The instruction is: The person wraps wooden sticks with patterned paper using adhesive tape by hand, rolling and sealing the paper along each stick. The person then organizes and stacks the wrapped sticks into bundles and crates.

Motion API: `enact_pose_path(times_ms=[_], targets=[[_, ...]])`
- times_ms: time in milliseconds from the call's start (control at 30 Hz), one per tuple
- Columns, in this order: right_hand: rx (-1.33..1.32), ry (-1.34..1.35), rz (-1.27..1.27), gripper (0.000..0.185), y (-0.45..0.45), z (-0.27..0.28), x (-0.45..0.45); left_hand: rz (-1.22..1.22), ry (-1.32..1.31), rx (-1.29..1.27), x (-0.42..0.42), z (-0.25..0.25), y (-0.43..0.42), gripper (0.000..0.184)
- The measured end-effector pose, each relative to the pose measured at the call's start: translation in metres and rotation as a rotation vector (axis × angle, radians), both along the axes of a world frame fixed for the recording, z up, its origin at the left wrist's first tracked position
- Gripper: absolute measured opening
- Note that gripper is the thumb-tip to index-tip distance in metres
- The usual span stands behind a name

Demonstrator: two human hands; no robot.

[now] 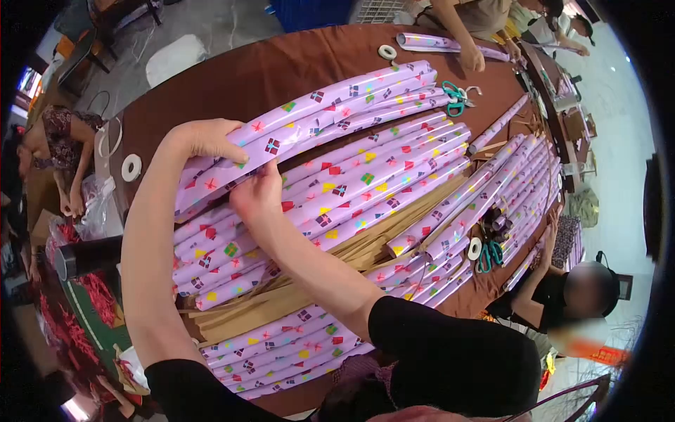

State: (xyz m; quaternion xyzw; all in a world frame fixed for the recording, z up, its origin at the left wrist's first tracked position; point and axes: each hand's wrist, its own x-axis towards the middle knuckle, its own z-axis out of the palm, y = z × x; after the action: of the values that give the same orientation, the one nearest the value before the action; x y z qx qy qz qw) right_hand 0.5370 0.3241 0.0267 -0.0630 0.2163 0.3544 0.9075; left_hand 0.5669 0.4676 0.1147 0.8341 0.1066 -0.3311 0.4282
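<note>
Lilac gift-print wrapping-paper roll (302,131) runs rightward, away from us; our left hand (205,139) grips near end, right hand (258,197) at lower edge, its closure hidden.

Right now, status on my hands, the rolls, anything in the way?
Left hand on upper lilac rolls; right hand at their near edge, grip partly hidden. Teal-handled scissors near the rolls' far ends, possibly in the way.

You wear short black sleeves. Your left sleeve (193,390) ends near the elbow in a fairly straight hem; your right sleeve (450,344) looks just as plain. Below them your forearms (316,278) are bare. Between the sleeves shows some purplish, finely patterned cloth (357,374), seemingly gathered.
</note>
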Motion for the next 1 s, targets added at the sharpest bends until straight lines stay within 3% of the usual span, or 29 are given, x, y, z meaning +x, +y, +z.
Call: enact_pose_path(times_ms=[133, 300, 367, 533, 600, 667, 700, 767, 1000], targets=[[-0.107, 0.094, 0.01, 0.049, 0.008, -0.007, -0.001, 0.003, 0.0, -0.02, -0.001, -0.01, 0.005, 0.068], [-0.15, 0.018, 0.032, 0.048, 0.009, -0.004, -0.001, 0.012, 0.059, 0.051, 0.002, -0.002, 0.01, 0.067], [-0.136, 0.004, 0.035, 0.055, 0.008, 0.001, -0.003, 0.009, 0.051, 0.036, 0.004, -0.002, 0.012, 0.063], [-0.193, 0.105, 0.122, 0.043, 0.005, 0.0, -0.008, -0.014, 0.09, 0.075, 0.01, -0.015, 0.027, 0.063], [-0.186, 0.119, 0.135, 0.039, 0.007, -0.005, -0.007, 0.052, 0.113, -0.024, 0.009, -0.02, 0.03, 0.063], [-0.243, 0.065, 0.281, 0.021, 0.009, -0.023, -0.001, 0.047, 0.12, -0.027, 0.011, -0.022, 0.034, 0.064], [-0.245, 0.065, 0.28, 0.021, 0.007, -0.021, 0.001, 0.04, 0.125, -0.031, 0.011, -0.022, 0.033, 0.064], [-0.299, -0.018, 0.542, 0.01, 0.0, -0.017, 0.007, 0.048, 0.145, -0.027, 0.012, -0.022, 0.031, 0.065], [-0.292, 0.081, 0.633, 0.015, -0.007, -0.012, 0.019, 0.014, 0.187, 0.068, 0.015, -0.012, 0.021, 0.066]])
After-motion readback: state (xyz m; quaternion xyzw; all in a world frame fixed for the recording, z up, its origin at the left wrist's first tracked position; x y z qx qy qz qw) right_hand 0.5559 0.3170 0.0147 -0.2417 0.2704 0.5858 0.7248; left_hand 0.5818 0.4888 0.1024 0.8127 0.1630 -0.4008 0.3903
